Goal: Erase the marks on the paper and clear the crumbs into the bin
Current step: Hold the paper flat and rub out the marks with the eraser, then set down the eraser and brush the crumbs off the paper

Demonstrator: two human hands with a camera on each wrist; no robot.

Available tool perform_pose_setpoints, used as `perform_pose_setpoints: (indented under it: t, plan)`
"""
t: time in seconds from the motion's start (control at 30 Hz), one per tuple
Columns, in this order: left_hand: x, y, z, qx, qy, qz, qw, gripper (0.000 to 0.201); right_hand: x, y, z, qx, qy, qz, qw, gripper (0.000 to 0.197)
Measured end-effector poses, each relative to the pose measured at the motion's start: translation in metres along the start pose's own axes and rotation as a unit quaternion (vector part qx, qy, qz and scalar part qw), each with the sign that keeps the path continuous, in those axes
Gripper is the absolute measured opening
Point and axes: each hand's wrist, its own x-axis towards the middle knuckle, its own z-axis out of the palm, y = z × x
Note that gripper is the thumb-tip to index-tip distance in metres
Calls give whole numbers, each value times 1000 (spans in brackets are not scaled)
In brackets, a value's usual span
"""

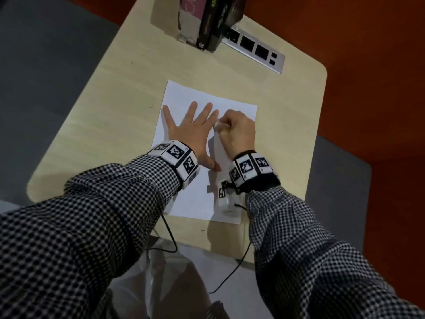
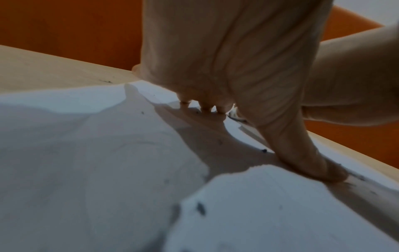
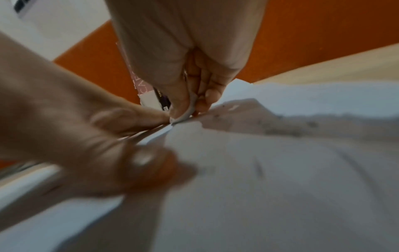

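Note:
A white sheet of paper [image 1: 202,203] lies on the light wooden table [image 1: 110,125]. My left hand [image 1: 190,132] lies flat on the paper with fingers spread, pressing it down. My right hand [image 1: 234,130] is just right of it, fingers curled round a small white eraser [image 1: 219,125] whose lower end touches the sheet. In the right wrist view the eraser [image 3: 190,109] is pinched between thumb and fingers, next to the left hand's fingertips [image 3: 138,119]. Dark eraser crumbs [image 2: 199,208] and faint pencil marks [image 3: 280,131] are scattered over the paper. No bin is visible.
Books [image 1: 207,19] stand at the table's far edge beside a grey socket strip [image 1: 257,51]. Black cables [image 1: 170,240] hang off the near edge. Orange floor [image 1: 368,65] and grey mat [image 1: 46,65] surround the table.

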Motion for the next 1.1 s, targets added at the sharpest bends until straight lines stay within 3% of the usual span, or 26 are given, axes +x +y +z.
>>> perform_pose_setpoints:
  t: [0.17,0.33,0.5,0.6,0.67,0.77,0.9,1.03,1.1]
  plan:
    - [1,0,0,7,5,-5,1000,124,-55,9,4,18,1,-16,1000,15]
    - [0,0,0,7,3,1,1000,135,-2,4,-5,1,4,-8,1000,10]
    - [-1,-1,-5,6,-5,0,1000,134,-25,10,-13,75,-13,8,997,5]
    - [-11,-7,-8,11,-15,-18,1000,133,-3,25,-42,129,82,61,986,8]
    - [-21,-12,-6,9,-26,-33,999,132,22,40,-59,106,156,94,978,14]
    - [-28,-13,-7,-2,-37,-43,998,129,44,59,-60,30,126,115,985,18]
    - [-27,-12,-21,-26,2,-41,999,102,51,68,-65,-92,53,103,989,27]
    - [-31,-26,-38,-125,97,-42,987,36,20,42,-71,-13,84,72,994,35]
    - [-33,-31,-53,-127,142,-68,979,28,-20,23,-60,35,81,47,995,30]
